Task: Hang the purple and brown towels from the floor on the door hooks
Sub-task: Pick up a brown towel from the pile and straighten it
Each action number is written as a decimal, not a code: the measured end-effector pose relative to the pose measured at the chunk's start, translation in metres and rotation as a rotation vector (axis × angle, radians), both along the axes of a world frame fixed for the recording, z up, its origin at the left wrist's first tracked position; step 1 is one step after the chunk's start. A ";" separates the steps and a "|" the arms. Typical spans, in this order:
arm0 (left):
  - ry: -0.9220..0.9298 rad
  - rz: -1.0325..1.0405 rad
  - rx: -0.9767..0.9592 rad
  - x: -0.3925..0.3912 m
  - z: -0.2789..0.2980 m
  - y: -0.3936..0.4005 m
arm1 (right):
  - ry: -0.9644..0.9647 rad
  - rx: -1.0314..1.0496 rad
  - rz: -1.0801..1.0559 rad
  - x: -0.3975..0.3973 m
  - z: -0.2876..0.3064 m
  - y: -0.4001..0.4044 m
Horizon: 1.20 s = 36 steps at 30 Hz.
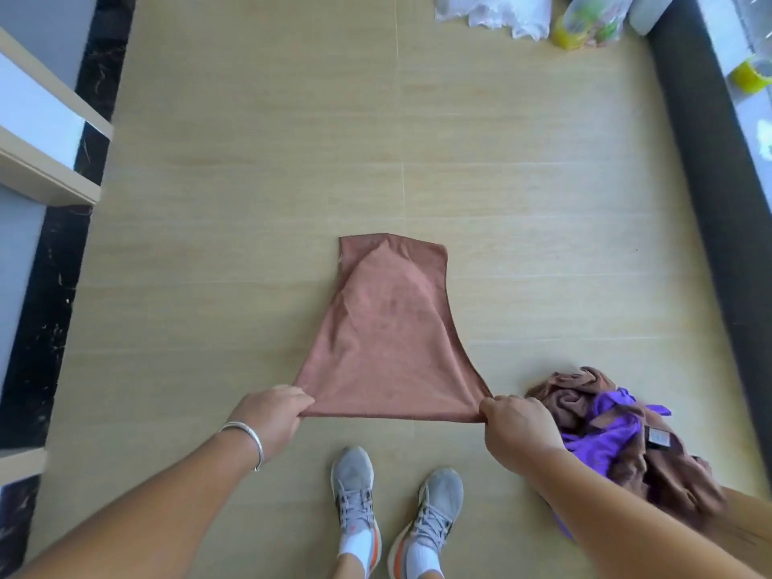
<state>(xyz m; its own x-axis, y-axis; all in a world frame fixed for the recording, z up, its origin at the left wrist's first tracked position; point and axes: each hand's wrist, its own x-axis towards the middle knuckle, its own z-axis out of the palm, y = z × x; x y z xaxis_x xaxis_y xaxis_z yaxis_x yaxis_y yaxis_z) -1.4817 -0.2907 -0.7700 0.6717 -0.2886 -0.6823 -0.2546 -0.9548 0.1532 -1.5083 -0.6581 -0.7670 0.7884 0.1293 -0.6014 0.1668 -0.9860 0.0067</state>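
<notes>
1. Left hand: fingers pinch the near left corner of the brown towel; a silver bangle circles the wrist.
2. Right hand: fingers curled tight on the towel's near right corner.
3. Brown towel: stretched taut between both hands, its far edge hanging lower, over the tiled floor.
4. Heap of towels: crumpled purple and darker brown cloth on the floor, just right of the right hand.
5. Grey sneakers: below the held towel.
6. Plastic bottles and white bags: far right, near the dark baseboard.
</notes>
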 end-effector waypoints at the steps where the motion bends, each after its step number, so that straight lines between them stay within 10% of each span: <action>1: 0.022 -0.002 0.007 -0.009 -0.013 0.001 | 0.028 -0.006 -0.007 -0.010 -0.012 0.000; 19: -0.107 0.653 -0.195 0.123 -0.234 -0.020 | 0.031 0.143 -0.568 0.102 -0.238 -0.016; 27: -0.172 0.394 0.026 0.216 -0.403 -0.043 | -0.228 0.122 -0.458 0.182 -0.406 -0.017; 32: -0.433 -0.175 -0.116 0.145 -0.417 -0.061 | -0.235 0.218 0.064 0.138 -0.428 -0.001; 36: -0.281 -0.142 -0.065 0.081 -0.432 -0.061 | -0.046 0.184 0.186 0.085 -0.435 -0.001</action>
